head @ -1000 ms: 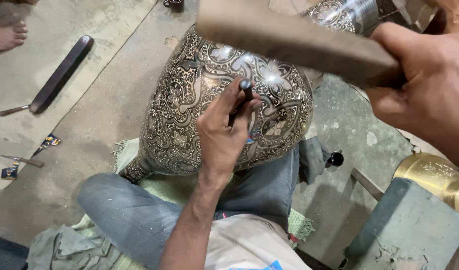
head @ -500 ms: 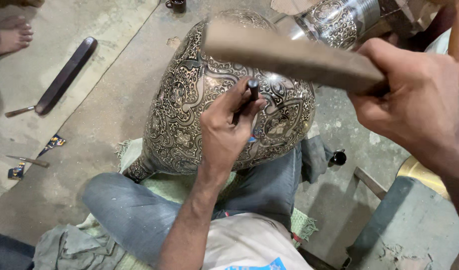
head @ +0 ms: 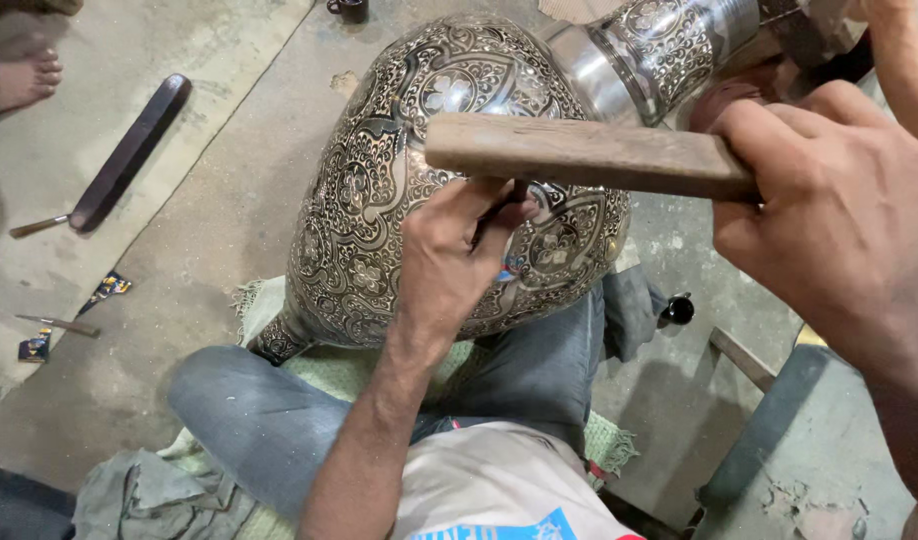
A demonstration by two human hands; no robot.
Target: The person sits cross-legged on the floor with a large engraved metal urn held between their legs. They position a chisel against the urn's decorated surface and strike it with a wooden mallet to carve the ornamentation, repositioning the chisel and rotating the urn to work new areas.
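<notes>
**Chisel on the vase, mallet above it**

I see my left hand (head: pixel 449 265) closed around a small chisel (head: pixel 514 195), its tip pressed to the side of the big engraved metal vase (head: pixel 379 200). The vase lies tilted across my lap, its foot near my jeans (head: pixel 249 410), its neck pointing away. My right hand (head: pixel 829 220) grips a wooden mallet (head: pixel 579 155), held level just above the chisel. A dark flat tool (head: pixel 129 150) lies on the floor (head: pixel 179 260), well apart.

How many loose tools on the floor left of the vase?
3: a long dark flat bar, a small tool at its lower end, and a thin tool nearer the knee. More may be hidden behind the engraved vase.
</notes>
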